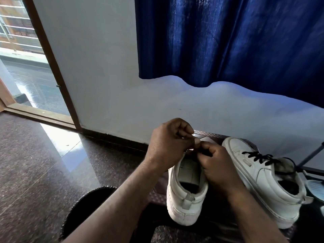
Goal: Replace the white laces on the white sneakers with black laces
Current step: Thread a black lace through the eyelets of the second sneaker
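Near sneaker (185,199) standing heel toward camera, directly under both hands. Left hand (168,139) and right hand (217,165) meeting fingertip to fingertip over its throat, both pinching loose black lace (205,153). Far sneaker (263,174) lying just right, carrying threaded black lace (259,157). Count: sneakers 2, hands 2. Both sneakers sitting on dark textured mat (208,135). Speckled stone floor (43,172), white wall (105,67), blue curtain (228,41), open doorway (26,76) on left.

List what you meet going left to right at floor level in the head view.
Brown wooden door frame → black fuzzy round object → white leather sneaker being handled → white leather sneaker with black laces → pale blue object
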